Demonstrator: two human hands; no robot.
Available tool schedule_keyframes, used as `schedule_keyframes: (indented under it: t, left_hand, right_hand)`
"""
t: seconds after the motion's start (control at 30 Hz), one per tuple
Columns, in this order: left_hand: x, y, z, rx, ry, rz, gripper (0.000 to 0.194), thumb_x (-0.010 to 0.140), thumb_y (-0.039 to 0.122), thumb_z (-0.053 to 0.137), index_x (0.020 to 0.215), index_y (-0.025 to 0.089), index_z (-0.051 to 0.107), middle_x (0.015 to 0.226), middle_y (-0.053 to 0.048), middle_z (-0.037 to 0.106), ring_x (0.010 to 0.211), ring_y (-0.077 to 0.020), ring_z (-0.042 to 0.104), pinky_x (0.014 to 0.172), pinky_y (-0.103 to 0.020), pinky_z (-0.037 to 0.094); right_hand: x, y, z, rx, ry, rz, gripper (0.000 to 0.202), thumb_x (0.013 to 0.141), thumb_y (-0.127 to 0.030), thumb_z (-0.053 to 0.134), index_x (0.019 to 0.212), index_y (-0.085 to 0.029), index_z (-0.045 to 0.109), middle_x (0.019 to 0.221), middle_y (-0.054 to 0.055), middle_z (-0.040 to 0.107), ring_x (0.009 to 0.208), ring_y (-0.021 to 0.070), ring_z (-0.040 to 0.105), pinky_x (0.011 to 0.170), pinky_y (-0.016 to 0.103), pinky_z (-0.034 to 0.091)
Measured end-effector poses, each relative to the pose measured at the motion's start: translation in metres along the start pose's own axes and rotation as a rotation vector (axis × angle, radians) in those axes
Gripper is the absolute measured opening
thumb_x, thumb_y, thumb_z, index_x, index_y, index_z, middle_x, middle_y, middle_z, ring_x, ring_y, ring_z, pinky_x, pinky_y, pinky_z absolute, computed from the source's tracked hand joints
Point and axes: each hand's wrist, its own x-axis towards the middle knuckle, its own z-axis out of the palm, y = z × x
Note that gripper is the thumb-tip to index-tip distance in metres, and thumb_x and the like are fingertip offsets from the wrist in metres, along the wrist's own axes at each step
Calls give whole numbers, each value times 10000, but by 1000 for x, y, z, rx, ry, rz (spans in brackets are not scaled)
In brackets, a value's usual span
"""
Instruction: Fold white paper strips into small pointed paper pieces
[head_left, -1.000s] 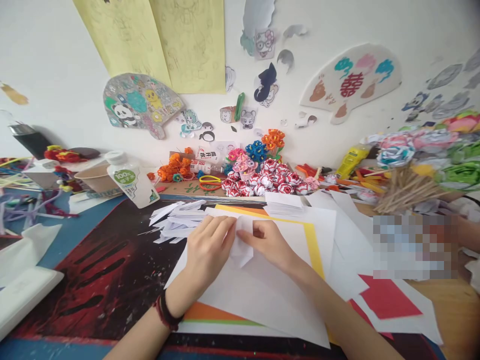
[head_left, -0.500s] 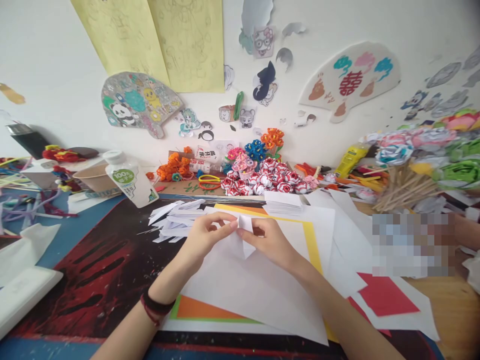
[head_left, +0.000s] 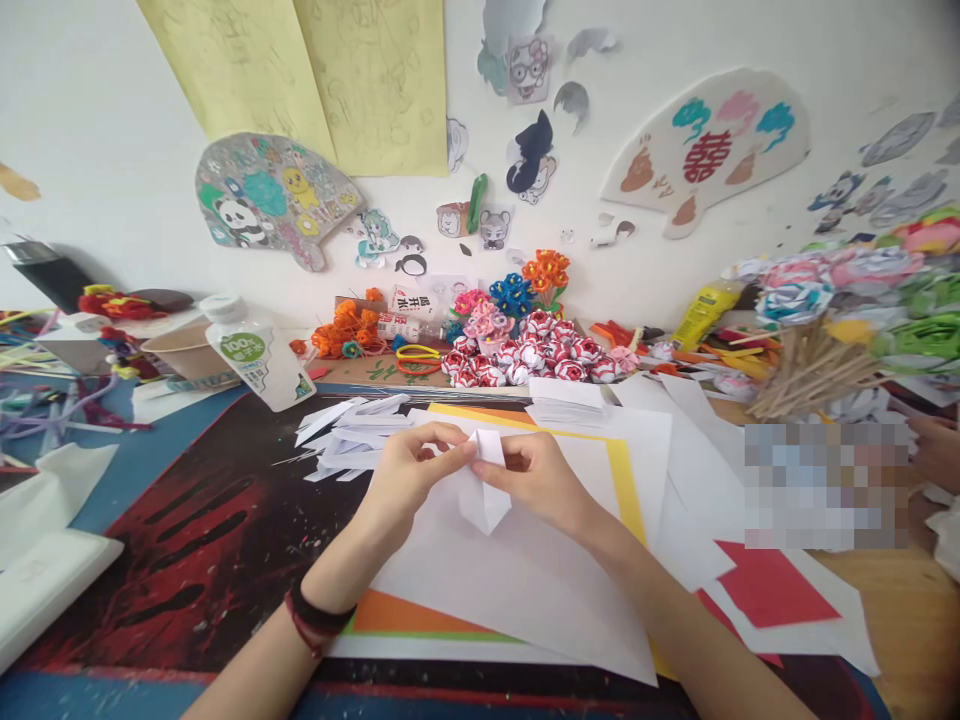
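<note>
Between my two hands is a small folded white paper [head_left: 485, 500], its pointed lower end hanging over large white sheets [head_left: 525, 590]. My left hand [head_left: 420, 460] pinches its upper left edge between thumb and fingertips. From the other side my right hand [head_left: 536, 470] grips it, thumb in front and the other fingers curled behind. Beneath the white sheets, yellow [head_left: 626, 480] and orange [head_left: 420, 613] sheets stick out. Folded white strips [head_left: 352, 435] lie in a heap beyond my left hand, and a stack of white paper [head_left: 566, 400] sits behind my right hand.
A white bottle [head_left: 259, 355] stands at the back left. Red-and-white paper flowers [head_left: 536, 350] line the wall. Red paper [head_left: 772, 585] lies at the right, near a blurred patch and part of another person's hand [head_left: 937, 450]. A white box [head_left: 52, 585] is at the left.
The folded paper's lower part hangs slightly lower and looks more spread out between my fingers. My hands keep nearly the same place and grip, and the view has shifted slightly.
</note>
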Motion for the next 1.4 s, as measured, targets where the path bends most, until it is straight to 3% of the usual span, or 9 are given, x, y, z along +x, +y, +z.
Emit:
schedule_keyframes:
  t: [0.27,0.63,0.83,1.4]
  left_hand:
    - [-1,1,1,-44,9,-19,197,687,325,766,705,161,657,867,-21,621,816,-158,555,719,-275,389]
    - [-3,4,2,32,2,-21,201,703,346,743,718,165,658,858,-29,636,767,-155,551,683,-274,396]
    - [-4,9,1,228,-15,99,198,796,365,644,753,172,656,798,-28,631,709,-143,520,629,-262,384]
    - [-7,8,2,354,-18,287,179,879,297,531,782,162,596,733,-11,576,683,-131,510,627,-238,392]
  right_hand:
    - [1,0,0,29,-5,11,299,779,-409,671,806,-114,712,723,42,628,634,146,539,558,249,383]
    - [2,-1,0,-35,6,-32,340,814,-409,615,646,-113,605,590,-10,441,544,94,375,484,236,257]
    - [1,-2,-1,-56,-4,-52,373,799,-359,619,539,-141,463,552,-33,341,520,75,300,462,230,212]
    - [-1,-6,0,-27,-56,-41,348,791,-345,616,545,-145,472,552,-34,354,515,74,303,458,226,218]
